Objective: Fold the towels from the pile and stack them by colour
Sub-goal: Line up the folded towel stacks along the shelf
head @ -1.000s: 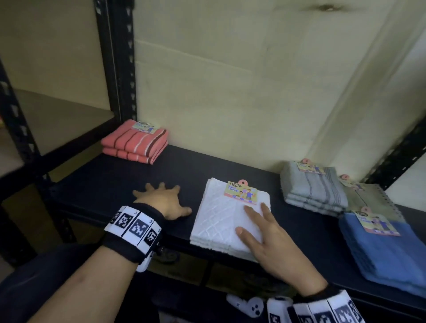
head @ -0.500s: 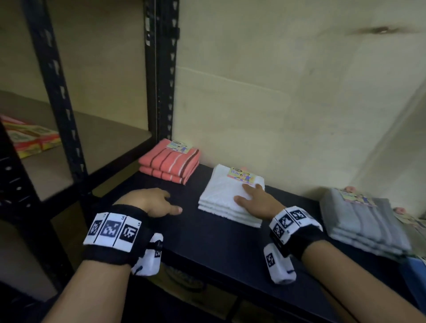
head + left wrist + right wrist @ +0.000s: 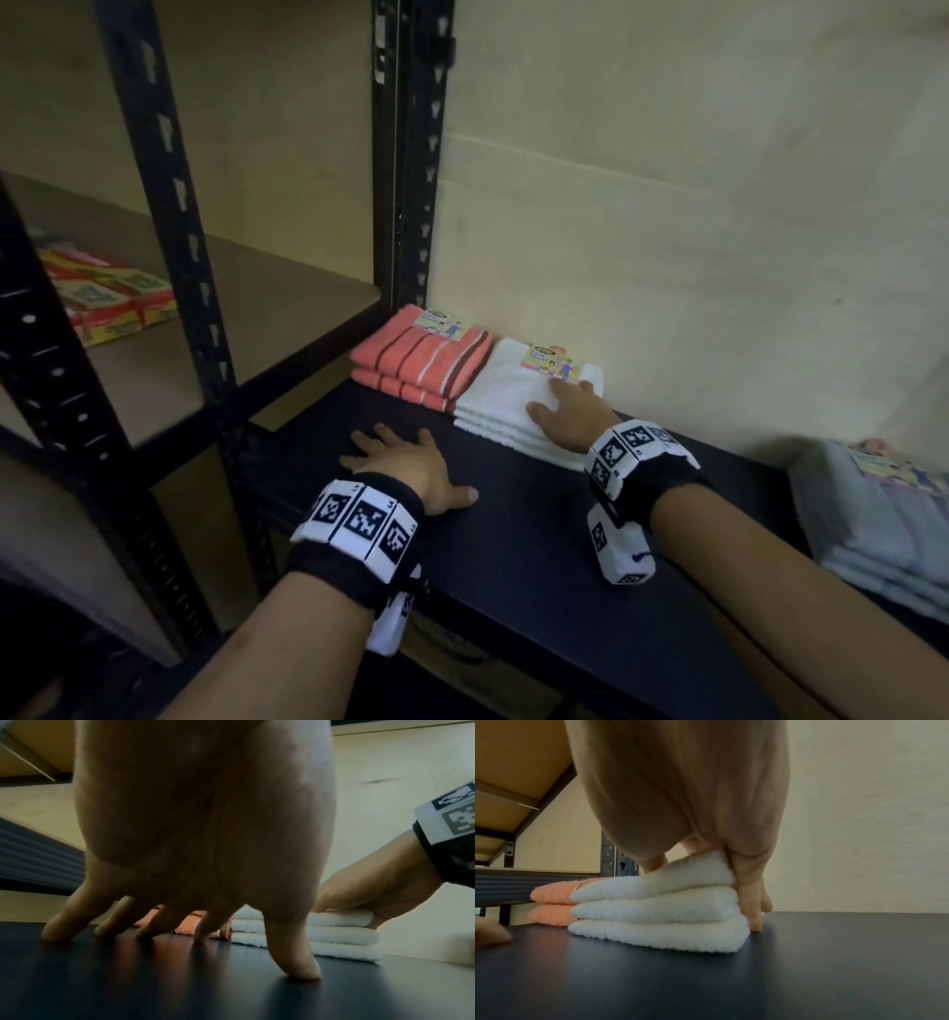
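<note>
White towels point(image 3: 518, 406) have slid far and left since a second ago, and now touch the pink towels point(image 3: 421, 360).

Three folded white towels sit stacked on the dark shelf point(image 3: 539, 555) against the wall, their left edge against the two-high pink stack in the far left corner. Right hand point(image 3: 570, 416) lies flat on top of the white stack, fingers straight; the right wrist view shows fingers down its right side, reaching the shelf. Left hand point(image 3: 411, 465) rests spread on the bare shelf, near and left of the stack, fingertips point(image 3: 303, 971) touching the surface, holding nothing. Grey towels point(image 3: 873, 524) lie stacked at the right edge, well apart.
</note>
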